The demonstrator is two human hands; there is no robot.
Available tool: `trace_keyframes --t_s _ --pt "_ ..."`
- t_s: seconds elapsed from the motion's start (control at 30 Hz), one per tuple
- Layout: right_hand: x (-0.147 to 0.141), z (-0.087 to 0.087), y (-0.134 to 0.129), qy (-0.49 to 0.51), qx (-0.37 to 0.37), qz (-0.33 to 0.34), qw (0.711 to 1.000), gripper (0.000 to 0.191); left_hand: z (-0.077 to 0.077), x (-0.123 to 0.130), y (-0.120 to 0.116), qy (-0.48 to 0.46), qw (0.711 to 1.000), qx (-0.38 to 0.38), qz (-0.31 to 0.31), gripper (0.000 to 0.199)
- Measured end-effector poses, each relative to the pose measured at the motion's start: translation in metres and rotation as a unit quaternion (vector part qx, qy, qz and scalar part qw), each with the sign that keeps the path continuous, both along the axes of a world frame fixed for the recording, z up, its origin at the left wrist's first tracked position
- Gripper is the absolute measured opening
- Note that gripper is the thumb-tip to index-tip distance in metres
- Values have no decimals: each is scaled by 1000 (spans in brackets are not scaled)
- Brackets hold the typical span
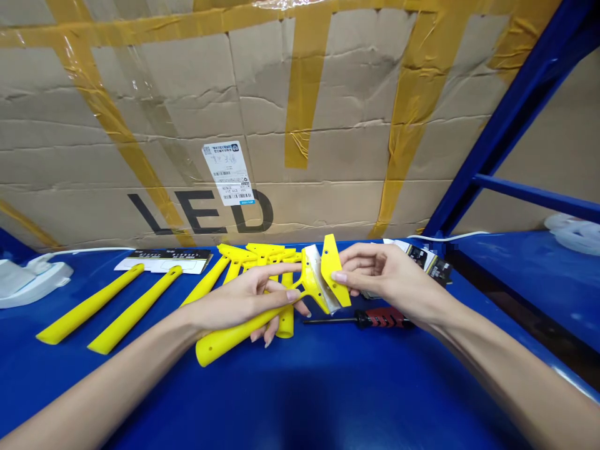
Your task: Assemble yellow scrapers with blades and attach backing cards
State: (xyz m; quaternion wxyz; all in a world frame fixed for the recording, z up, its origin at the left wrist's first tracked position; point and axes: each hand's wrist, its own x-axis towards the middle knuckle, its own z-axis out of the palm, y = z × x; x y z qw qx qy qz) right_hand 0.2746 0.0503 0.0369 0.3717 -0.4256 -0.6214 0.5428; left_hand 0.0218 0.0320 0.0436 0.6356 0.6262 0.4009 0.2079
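Observation:
My left hand (262, 297) is closed around the neck of a yellow scraper (244, 331), its handle slanting down to the left. A bare metal blade (319, 272) lies along the scraper's head. Between thumb and fingers, my right hand (375, 269) pinches a yellow blade cover (334, 269), which sits right beside the blade; whether they touch I cannot tell. Behind my left hand, several more yellow scrapers (206, 281) lie on the blue table, partly hidden. A screwdriver (379, 317) with a red and black handle rests below my right hand.
Two yellow handles (135, 312) lie at the left, their ends on printed cards (169, 259). More printed packaging (431, 262) is behind my right wrist. A large taped cardboard box (328, 125) stands along the back. A blue metal frame (497, 119) rises at the right; a white device (32, 281) sits far left.

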Motion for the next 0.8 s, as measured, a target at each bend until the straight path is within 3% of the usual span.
trace_keyframes --t_s 0.13,0.27,0.53,0.6,0.67,0.73,0.8 --pt "-1 -6 3 -24 9 21 999 32 1 0 -2 0 1000 1 -25 65" --pt "-3 -13 6 10 10 20 1000 45 1 -2 -2 -13 999 -6 -43 63" --pt "-12 -19 0 39 -53 106 992 46 -1 -4 -1 49 997 11 -59 68" --pt "-12 -20 0 32 -50 102 993 44 2 -4 -3 91 993 58 -49 72" --pt "-12 -21 1 31 -43 83 995 43 5 -5 -5 152 974 165 -26 78" --pt "-12 -21 2 40 -37 66 996 44 8 -7 -6 216 925 312 -12 79" --pt "-13 -22 3 50 -29 58 997 46 10 -9 -6 259 867 425 -35 67"
